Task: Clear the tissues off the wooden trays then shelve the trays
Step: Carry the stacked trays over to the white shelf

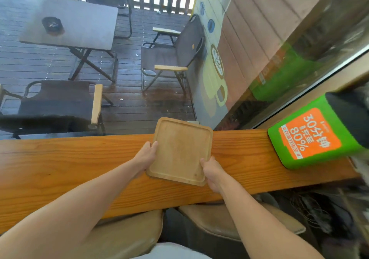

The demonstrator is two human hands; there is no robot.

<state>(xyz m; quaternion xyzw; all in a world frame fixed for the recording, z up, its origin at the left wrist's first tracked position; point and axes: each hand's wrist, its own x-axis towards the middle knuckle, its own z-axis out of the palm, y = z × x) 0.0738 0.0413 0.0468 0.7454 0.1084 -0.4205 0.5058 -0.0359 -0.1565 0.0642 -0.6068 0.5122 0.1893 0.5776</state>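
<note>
A square wooden tray [180, 151] with a raised rim is held over the orange wooden counter [60, 159], its far edge reaching past the counter's window side. My left hand [147, 155] grips the tray's left edge. My right hand [211, 171] grips its near right corner. The tray's surface is bare; no tissue shows on it. A small pale corner [193, 122] peeks out behind the tray's far edge; I cannot tell what it is.
A green box with an orange label [311, 135] stands on the counter at the right. Two padded stools [229, 218] sit below the counter. Beyond the window glass lie a deck with a grey folding table [79, 23] and dark folding chairs [171, 53].
</note>
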